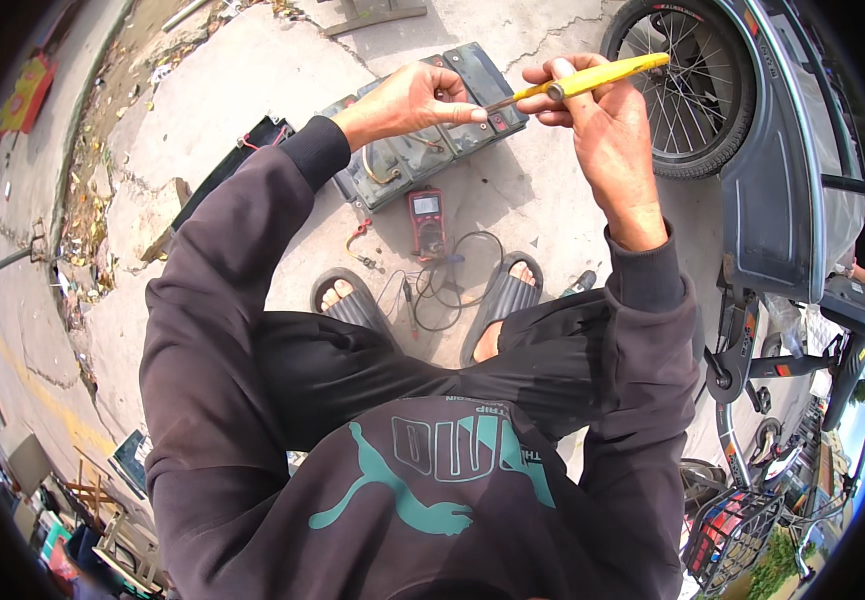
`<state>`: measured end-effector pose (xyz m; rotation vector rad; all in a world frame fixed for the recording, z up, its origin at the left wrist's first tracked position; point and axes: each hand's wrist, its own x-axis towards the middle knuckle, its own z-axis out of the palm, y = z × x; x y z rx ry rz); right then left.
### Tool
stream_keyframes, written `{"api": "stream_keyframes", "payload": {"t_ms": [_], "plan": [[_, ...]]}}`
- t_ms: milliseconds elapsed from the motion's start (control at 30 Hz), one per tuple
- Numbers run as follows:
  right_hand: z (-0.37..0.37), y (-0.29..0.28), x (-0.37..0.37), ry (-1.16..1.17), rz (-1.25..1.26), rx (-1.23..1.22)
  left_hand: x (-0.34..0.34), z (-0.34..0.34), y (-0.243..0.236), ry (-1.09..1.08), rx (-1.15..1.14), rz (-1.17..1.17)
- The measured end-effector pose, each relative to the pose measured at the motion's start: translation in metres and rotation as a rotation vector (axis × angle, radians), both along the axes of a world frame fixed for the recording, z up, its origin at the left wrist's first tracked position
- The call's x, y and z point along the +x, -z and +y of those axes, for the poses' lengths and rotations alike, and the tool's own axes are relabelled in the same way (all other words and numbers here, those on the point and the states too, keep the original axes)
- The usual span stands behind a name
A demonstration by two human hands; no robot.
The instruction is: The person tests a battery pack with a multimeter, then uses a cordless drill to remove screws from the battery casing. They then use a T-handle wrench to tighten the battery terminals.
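Observation:
My right hand (608, 135) is closed around yellow-handled pliers (608, 76), whose slim metal jaws point left. My left hand (418, 100) is raised beside those jaws, with thumb and fingertips drawn together. Anything pinched there is too small to make out. Beneath both hands stands a row of grey box-shaped batteries (418, 155) with a brown cable looped on top, partly covered by my hands. In front of the batteries lies a red multimeter (428, 222) with a small screen. Its thin black leads (468, 285) coil on the ground between my feet.
A short red-and-yellow wire (358, 237) lies left of the meter. A long black open case (233, 170) rests beside the batteries. At the right stands a grey three-wheeled vehicle's body (773, 190) with a spoked wheel (688, 85). Rubble lines the left side.

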<state>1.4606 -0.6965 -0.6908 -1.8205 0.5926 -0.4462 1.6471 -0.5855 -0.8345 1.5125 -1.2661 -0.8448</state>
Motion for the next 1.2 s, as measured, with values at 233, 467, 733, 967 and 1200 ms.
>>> {"api": "stream_keyframes", "payload": {"t_ms": [233, 467, 733, 967, 1200], "plan": [[-0.047, -0.102, -0.07, 0.124, 0.185, -0.28, -0.065, -0.027, -0.04, -0.109, 0.017, 0.662], [-0.055, -0.05, -0.086, 0.148, 0.186, -0.157, -0.118, 0.003, 0.034, 0.17, -0.099, -0.494], [-0.096, -0.042, -0.103, 0.123, 0.183, -0.047, -0.023, -0.029, 0.013, -0.058, 0.05, -0.366], [-0.092, -0.044, -0.098, 0.172, 0.089, -0.056, -0.026, -0.03, 0.009, 0.279, 0.276, 0.098], [-0.091, -0.047, -0.095, 0.245, 0.059, 0.031, -0.092, -0.033, -0.016, 0.31, 0.274, 0.169]]}}
